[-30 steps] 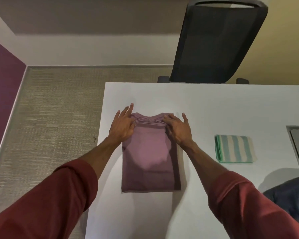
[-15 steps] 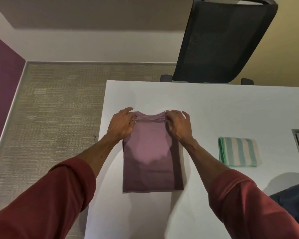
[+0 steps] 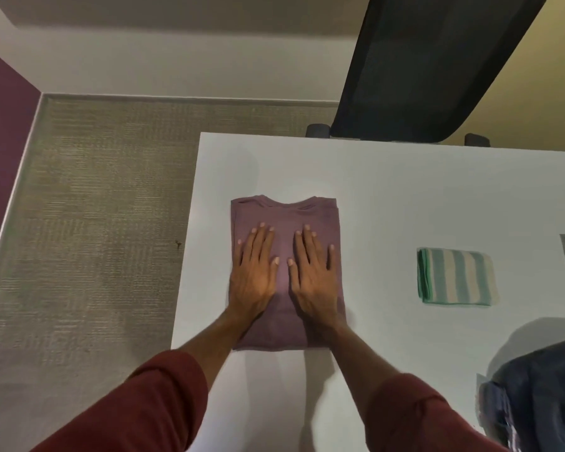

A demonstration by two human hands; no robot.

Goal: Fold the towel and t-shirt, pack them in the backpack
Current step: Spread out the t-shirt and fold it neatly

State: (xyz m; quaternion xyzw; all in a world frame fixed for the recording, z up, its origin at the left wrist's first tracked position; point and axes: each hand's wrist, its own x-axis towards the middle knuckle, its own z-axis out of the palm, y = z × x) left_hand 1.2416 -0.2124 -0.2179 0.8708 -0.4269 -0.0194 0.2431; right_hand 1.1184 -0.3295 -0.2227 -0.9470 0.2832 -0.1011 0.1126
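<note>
Head view, reading from the left: coarse woven carpet (image 3: 95,207) runs up to the smooth white table (image 3: 405,190), and near its left edge lies the t-shirt (image 3: 284,213), a soft mauve knit already folded into a tidy rectangle with the collar at the far end. The left hand (image 3: 253,278) lies flat on its left half, fingers straight and slightly spread, gripping nothing, only pressing; the right hand (image 3: 313,282) mirrors it on the right half, thumbs near each other but apart. I judge this to be smoothing after the shirt's last fold, or close to it. Well apart to the right sits the towel (image 3: 455,277), green and cream stripes, folded into a small thick rectangle, so that part looks done to me. At the lower right the backpack (image 3: 542,396), dark blue fabric, slumps partly out of view; I cannot tell whether it is open. Packing both pieces is what remains
</note>
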